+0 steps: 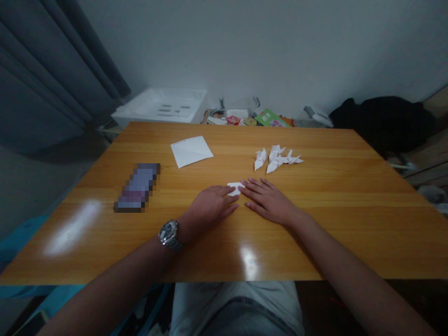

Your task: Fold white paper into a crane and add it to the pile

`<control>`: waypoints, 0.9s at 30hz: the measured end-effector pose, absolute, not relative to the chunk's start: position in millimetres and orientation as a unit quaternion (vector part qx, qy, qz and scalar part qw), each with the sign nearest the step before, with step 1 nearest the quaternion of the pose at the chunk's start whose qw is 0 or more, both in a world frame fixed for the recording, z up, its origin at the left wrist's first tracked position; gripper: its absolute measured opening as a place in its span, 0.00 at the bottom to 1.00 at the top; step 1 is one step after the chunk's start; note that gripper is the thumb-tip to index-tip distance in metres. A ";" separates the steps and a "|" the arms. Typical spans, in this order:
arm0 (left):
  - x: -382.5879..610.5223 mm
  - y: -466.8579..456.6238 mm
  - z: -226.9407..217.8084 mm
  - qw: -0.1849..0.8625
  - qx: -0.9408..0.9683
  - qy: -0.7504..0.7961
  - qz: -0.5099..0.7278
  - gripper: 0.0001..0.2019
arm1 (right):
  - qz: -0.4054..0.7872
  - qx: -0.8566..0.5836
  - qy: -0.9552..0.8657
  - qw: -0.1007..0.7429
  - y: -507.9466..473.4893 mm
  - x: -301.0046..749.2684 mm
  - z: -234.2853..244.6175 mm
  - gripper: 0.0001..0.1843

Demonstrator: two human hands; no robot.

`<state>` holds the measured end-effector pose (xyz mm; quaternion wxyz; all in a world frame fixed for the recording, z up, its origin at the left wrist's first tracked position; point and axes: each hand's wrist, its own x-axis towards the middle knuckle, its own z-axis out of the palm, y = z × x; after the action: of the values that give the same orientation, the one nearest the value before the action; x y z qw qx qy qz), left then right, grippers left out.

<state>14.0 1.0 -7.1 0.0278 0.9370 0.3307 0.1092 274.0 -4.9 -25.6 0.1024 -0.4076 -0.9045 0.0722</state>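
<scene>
A small folded piece of white paper (235,188) lies flat on the wooden table in front of me. My left hand (213,203), with a metal watch (170,233) on its wrist, rests its outstretched fingers on the paper's left and lower side. From the right, my right hand (269,199) lies flat with its fingers spread, the tips touching the paper's right edge. Fingers cover part of the folds. Beyond my right hand sits a cluster of white folded paper figures (276,158). A loose white sheet (192,151) with a perforated edge lies farther back, left of centre.
A blurred-out phone-like device (138,187) lies on the left of the table (350,186). Behind the far edge stand a white plastic tray (168,105), a green booklet (271,118) and other small items. Dark cloth (381,123) is heaped at the back right.
</scene>
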 end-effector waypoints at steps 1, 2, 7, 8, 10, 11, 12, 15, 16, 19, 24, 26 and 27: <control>13.6 1.0 -7.7 0.032 0.936 0.332 0.113 0.18 | 0.071 -0.408 -0.904 0.108 -4.3 273.5 -25.7 0.28; 12.9 1.3 -8.5 0.036 0.935 0.332 0.117 0.18 | 0.071 -0.408 -0.904 0.112 -3.7 273.2 -25.7 0.27; 8.7 7.2 -14.1 0.075 0.929 0.335 0.139 0.16 | 0.071 -0.408 -0.901 0.128 -1.3 273.8 -26.2 0.23; 8.6 8.6 -14.4 0.085 0.926 0.338 0.144 0.16 | 0.070 -0.407 -0.901 0.133 -1.1 274.0 -26.3 0.22; 9.6 10.7 -13.7 0.101 0.921 0.345 0.154 0.14 | 0.067 -0.403 -0.901 0.144 -0.9 274.2 -26.7 0.20; 10.5 11.2 -12.9 0.108 0.919 0.346 0.156 0.13 | 0.066 -0.401 -0.901 0.152 -0.9 273.9 -27.0 0.19; 11.5 11.3 -11.9 0.112 0.919 0.345 0.157 0.12 | 0.067 -0.399 -0.900 0.161 -0.9 273.4 -27.4 0.18; 13.5 10.7 -9.7 0.120 0.918 0.345 0.157 0.10 | 0.077 -0.393 -0.895 0.197 -1.5 270.9 -28.9 0.16; 13.7 10.4 -9.3 0.122 0.918 0.344 0.157 0.10 | 0.083 -0.392 -0.892 0.210 -1.8 269.9 -29.3 0.16; 13.4 9.9 -8.7 0.138 0.916 0.339 0.165 0.10 | 0.099 -0.398 -0.882 0.232 -3.0 267.2 -29.1 0.16; 14.2 8.7 -7.9 0.175 0.903 0.341 0.194 0.12 | 0.125 -0.407 -0.870 0.247 -3.5 264.7 -24.8 0.14; 15.2 7.5 -6.8 0.181 0.896 0.348 0.208 0.12 | 0.125 -0.412 -0.866 0.253 -3.7 264.0 -23.4 0.14; 15.6 6.8 -5.9 0.185 0.893 0.350 0.214 0.12 | 0.123 -0.415 -0.864 0.255 -4.0 263.7 -22.8 0.14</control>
<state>15.6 6.8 -5.9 0.1846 0.8932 0.3496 0.2143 263.7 -4.0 -22.8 0.2553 -0.4154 -0.8644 0.1227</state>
